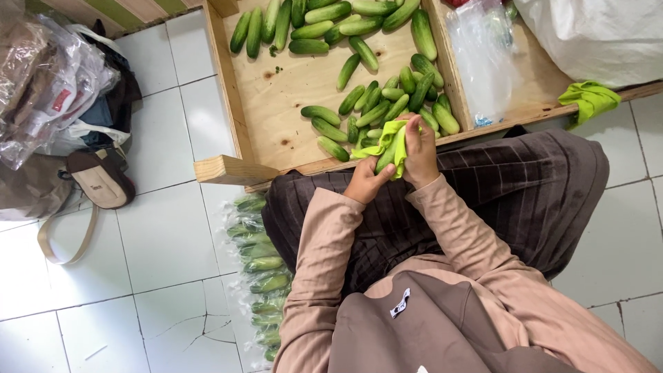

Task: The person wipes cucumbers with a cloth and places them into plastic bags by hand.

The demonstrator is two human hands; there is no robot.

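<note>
My left hand (367,181) grips the lower end of a green cucumber (387,156) above my lap. Wrapped round that cucumber is a yellow-green cloth (388,136), which my right hand (419,150) holds closed against it. Just beyond my hands lies a shallow wooden tray (276,103) with several loose cucumbers (324,31), some in a row at the far edge and some heaped near my hands.
Clear bags of cucumbers (259,269) lie on the white tiled floor at my left. A second yellow-green cloth (588,99) hangs over the tray's edge at right. Clear plastic bags (481,59) and a white sack (601,34) fill the right compartment. Handbags (97,176) sit at far left.
</note>
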